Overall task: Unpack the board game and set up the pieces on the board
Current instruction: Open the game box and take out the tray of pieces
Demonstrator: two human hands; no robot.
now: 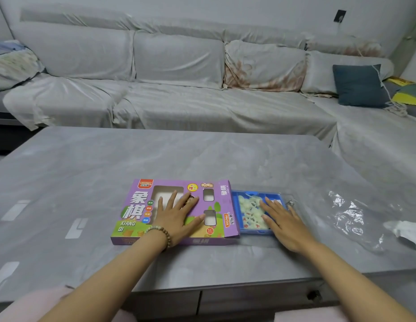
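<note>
Purple cardboard game box (137,205) lies flat on the grey bench (155,159), near my edge. My left hand (176,217) rests flat on it, fingers (171,199) straight and spread, gripping nothing. Blue plastic tray (255,194) of pale round pieces (250,211) sits at the box's open right end. Right hand (286,225) lies flat on it, fingers straight too.

Left hand (173,217) flat on purple game box (132,212), right hand (284,223) on blue tray (236,196)

One bench (202,159), one box (142,201), one tray (255,231), one wrapper (351,212), one paper scrap (405,231), one sofa (179,101), one blue cushion (359,84), and pieces (251,210) too crowded and covered to count.
</note>
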